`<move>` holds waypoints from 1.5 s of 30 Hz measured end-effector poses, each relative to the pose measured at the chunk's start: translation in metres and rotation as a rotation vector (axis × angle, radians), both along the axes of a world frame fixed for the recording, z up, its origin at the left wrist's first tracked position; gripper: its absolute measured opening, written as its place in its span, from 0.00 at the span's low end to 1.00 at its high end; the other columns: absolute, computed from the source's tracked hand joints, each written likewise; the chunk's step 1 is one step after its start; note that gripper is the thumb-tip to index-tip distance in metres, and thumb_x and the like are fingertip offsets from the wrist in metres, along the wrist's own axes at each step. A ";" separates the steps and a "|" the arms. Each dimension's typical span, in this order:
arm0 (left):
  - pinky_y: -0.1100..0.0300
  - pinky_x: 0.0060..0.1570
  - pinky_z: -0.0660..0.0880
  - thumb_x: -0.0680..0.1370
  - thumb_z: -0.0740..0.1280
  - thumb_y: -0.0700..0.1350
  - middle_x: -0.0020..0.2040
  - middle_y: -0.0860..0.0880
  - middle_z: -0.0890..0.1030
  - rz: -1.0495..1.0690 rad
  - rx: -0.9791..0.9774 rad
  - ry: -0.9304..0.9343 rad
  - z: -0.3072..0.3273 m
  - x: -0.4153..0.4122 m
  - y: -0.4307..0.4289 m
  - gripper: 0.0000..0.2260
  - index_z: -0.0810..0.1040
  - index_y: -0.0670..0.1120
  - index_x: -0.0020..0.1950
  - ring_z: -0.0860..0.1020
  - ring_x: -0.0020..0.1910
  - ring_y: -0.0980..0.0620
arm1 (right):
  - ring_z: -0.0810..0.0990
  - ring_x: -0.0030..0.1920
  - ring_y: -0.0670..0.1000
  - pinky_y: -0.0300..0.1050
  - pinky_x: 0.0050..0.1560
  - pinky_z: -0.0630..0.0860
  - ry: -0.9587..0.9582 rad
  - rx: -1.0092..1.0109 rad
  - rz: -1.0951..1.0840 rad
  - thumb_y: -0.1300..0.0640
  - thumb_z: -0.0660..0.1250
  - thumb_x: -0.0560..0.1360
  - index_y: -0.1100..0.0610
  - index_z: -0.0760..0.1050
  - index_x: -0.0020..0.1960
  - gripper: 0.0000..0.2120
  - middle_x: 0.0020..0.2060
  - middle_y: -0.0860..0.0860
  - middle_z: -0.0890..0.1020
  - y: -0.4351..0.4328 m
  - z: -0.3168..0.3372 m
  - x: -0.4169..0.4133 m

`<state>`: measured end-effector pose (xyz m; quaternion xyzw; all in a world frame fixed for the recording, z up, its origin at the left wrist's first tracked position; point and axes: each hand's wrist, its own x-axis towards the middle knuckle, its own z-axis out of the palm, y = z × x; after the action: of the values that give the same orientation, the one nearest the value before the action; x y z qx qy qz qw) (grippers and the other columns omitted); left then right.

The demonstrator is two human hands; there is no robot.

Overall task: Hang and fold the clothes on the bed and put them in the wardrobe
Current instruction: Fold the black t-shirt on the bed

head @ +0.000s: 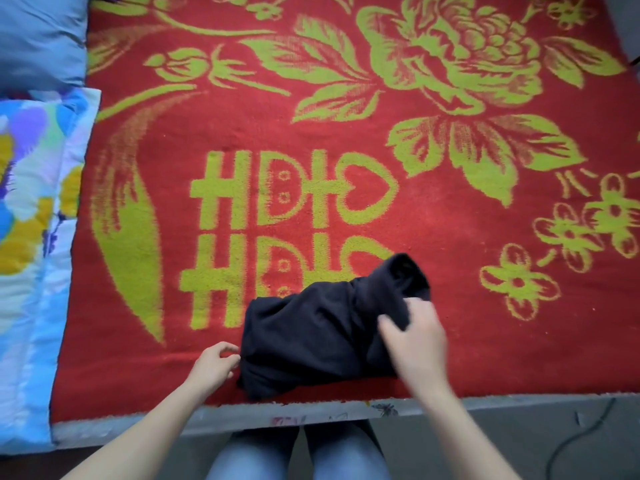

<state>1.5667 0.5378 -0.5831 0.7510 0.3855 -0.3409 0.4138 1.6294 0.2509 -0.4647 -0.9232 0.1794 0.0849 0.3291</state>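
A black garment (311,334) lies bunched and partly folded on the red bed cover (450,306), close to the bed's near edge. My right hand (415,337) rests on the garment's right part, thumb and fingers pinching a fold of the cloth; the hand is blurred. My left hand (216,363) sits at the garment's left edge with its fingers loosely curled, fingertips touching or just short of the cloth; whether it holds the fabric is unclear.
The red cover carries a large green flower pattern. A folded blue floral quilt (31,254) lies along the left side, with a blue pillow (38,39) behind it. The bed's grey edge (519,401) runs in front of my knees. A cable (585,434) lies on the floor at right.
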 end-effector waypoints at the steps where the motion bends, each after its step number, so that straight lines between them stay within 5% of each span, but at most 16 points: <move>1: 0.61 0.29 0.67 0.77 0.62 0.37 0.38 0.44 0.79 0.021 -0.012 -0.008 0.001 -0.001 0.002 0.06 0.77 0.42 0.51 0.74 0.31 0.50 | 0.77 0.47 0.56 0.46 0.45 0.68 0.006 0.029 0.083 0.57 0.70 0.70 0.54 0.75 0.48 0.08 0.47 0.53 0.76 0.031 -0.001 -0.010; 5: 0.60 0.32 0.67 0.80 0.59 0.42 0.39 0.45 0.78 0.254 -0.076 -0.048 0.007 -0.002 0.011 0.08 0.75 0.39 0.54 0.73 0.32 0.49 | 0.76 0.52 0.55 0.45 0.58 0.70 0.276 0.298 0.512 0.59 0.64 0.76 0.55 0.74 0.61 0.13 0.53 0.55 0.75 0.124 -0.029 -0.047; 8: 0.55 0.41 0.71 0.81 0.57 0.45 0.46 0.43 0.78 0.286 -0.017 -0.148 0.014 -0.004 0.017 0.13 0.73 0.39 0.60 0.76 0.39 0.46 | 0.77 0.52 0.53 0.40 0.57 0.70 0.314 0.408 0.715 0.66 0.60 0.76 0.59 0.75 0.63 0.16 0.54 0.57 0.78 0.132 -0.045 -0.069; 12: 0.47 0.60 0.69 0.78 0.62 0.41 0.64 0.40 0.73 -0.231 0.421 -0.464 0.023 -0.014 0.007 0.17 0.71 0.40 0.67 0.71 0.62 0.41 | 0.74 0.46 0.49 0.41 0.46 0.74 -0.272 -0.008 0.256 0.69 0.63 0.67 0.64 0.81 0.46 0.11 0.41 0.55 0.82 0.085 -0.066 -0.079; 15: 0.47 0.56 0.73 0.73 0.61 0.44 0.61 0.39 0.77 -0.688 0.549 -0.929 0.026 -0.012 -0.014 0.19 0.78 0.39 0.60 0.72 0.61 0.42 | 0.76 0.54 0.56 0.51 0.45 0.79 -0.287 -0.297 0.253 0.69 0.74 0.64 0.65 0.81 0.51 0.15 0.49 0.60 0.82 0.056 -0.076 -0.062; 17: 0.50 0.58 0.72 0.71 0.61 0.49 0.62 0.42 0.78 -0.981 0.491 -1.026 0.025 -0.008 -0.028 0.21 0.79 0.43 0.60 0.72 0.63 0.44 | 0.79 0.57 0.61 0.56 0.47 0.79 -0.203 -0.384 0.468 0.60 0.79 0.62 0.61 0.81 0.56 0.23 0.56 0.61 0.80 0.052 -0.084 -0.053; 21: 0.51 0.44 0.80 0.54 0.79 0.55 0.50 0.48 0.84 -1.336 0.457 -0.750 0.017 -0.008 -0.031 0.26 0.85 0.47 0.49 0.82 0.51 0.49 | 0.80 0.58 0.56 0.52 0.49 0.79 -0.082 -0.456 0.954 0.39 0.78 0.58 0.47 0.81 0.57 0.29 0.60 0.54 0.80 0.064 -0.098 -0.062; 24: 0.57 0.36 0.75 0.55 0.77 0.42 0.33 0.49 0.79 -1.378 0.522 -0.844 0.015 -0.009 -0.016 0.11 0.79 0.48 0.33 0.79 0.35 0.47 | 0.80 0.58 0.56 0.55 0.52 0.78 -0.007 -0.400 0.996 0.42 0.79 0.55 0.47 0.80 0.58 0.32 0.60 0.54 0.80 0.065 -0.105 -0.075; 26: 0.57 0.37 0.68 0.60 0.69 0.37 0.31 0.49 0.75 -1.373 0.513 -0.958 0.015 -0.007 -0.005 0.07 0.75 0.48 0.31 0.76 0.32 0.48 | 0.79 0.59 0.57 0.56 0.57 0.74 -0.018 -0.405 0.936 0.46 0.80 0.53 0.50 0.80 0.58 0.33 0.59 0.56 0.80 0.058 -0.106 -0.077; 28: 0.57 0.39 0.66 0.65 0.63 0.35 0.34 0.48 0.77 -1.339 0.488 -1.040 0.013 -0.006 0.008 0.07 0.75 0.46 0.31 0.77 0.34 0.47 | 0.78 0.60 0.58 0.59 0.60 0.67 -0.043 -0.442 0.874 0.46 0.80 0.54 0.51 0.80 0.58 0.34 0.59 0.57 0.79 0.047 -0.107 -0.077; 31: 0.56 0.44 0.66 0.67 0.59 0.34 0.40 0.47 0.81 -1.324 0.484 -1.051 0.015 -0.007 0.034 0.10 0.78 0.44 0.32 0.80 0.39 0.47 | 0.83 0.50 0.57 0.55 0.49 0.77 -0.051 -0.479 0.817 0.47 0.82 0.50 0.55 0.82 0.54 0.33 0.52 0.57 0.83 0.031 -0.108 -0.074; 34: 0.53 0.45 0.66 0.65 0.56 0.35 0.43 0.44 0.83 -1.350 0.549 -0.971 0.018 -0.007 0.039 0.12 0.78 0.43 0.30 0.81 0.41 0.45 | 0.78 0.36 0.56 0.46 0.40 0.71 -0.219 -0.465 0.866 0.60 0.81 0.52 0.59 0.83 0.43 0.20 0.35 0.54 0.81 0.034 -0.115 -0.078; 36: 0.51 0.47 0.66 0.65 0.55 0.37 0.46 0.42 0.83 -1.311 0.582 -0.905 0.019 -0.006 0.025 0.13 0.79 0.43 0.31 0.82 0.44 0.43 | 0.75 0.33 0.54 0.44 0.39 0.64 -0.301 -0.443 0.915 0.58 0.78 0.57 0.59 0.81 0.38 0.12 0.31 0.52 0.77 0.037 -0.117 -0.077; 39: 0.49 0.52 0.66 0.65 0.55 0.41 0.53 0.40 0.82 -1.269 0.566 -0.877 0.018 -0.010 -0.001 0.19 0.84 0.43 0.45 0.80 0.51 0.42 | 0.77 0.33 0.54 0.43 0.39 0.64 -0.319 -0.362 0.803 0.50 0.66 0.69 0.58 0.79 0.36 0.11 0.32 0.51 0.77 0.032 -0.115 -0.067; 42: 0.47 0.56 0.73 0.65 0.63 0.45 0.59 0.40 0.79 -1.372 0.477 -0.884 0.013 -0.024 -0.020 0.21 0.82 0.45 0.55 0.78 0.58 0.42 | 0.79 0.37 0.59 0.47 0.39 0.72 -0.147 -0.253 0.445 0.66 0.65 0.68 0.62 0.79 0.42 0.05 0.38 0.55 0.80 0.016 -0.112 -0.058; 45: 0.45 0.54 0.76 0.57 0.77 0.51 0.62 0.40 0.78 -1.416 0.417 -0.670 0.009 -0.032 -0.032 0.30 0.80 0.47 0.59 0.77 0.60 0.40 | 0.78 0.53 0.58 0.49 0.48 0.73 0.183 -0.123 0.387 0.71 0.63 0.71 0.60 0.76 0.60 0.19 0.54 0.53 0.81 0.002 -0.117 -0.058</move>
<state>1.5352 0.5055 -0.5740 0.9408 -0.2698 -0.2002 0.0449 1.5709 0.2529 -0.5822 -0.9472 0.0330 0.2187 0.2320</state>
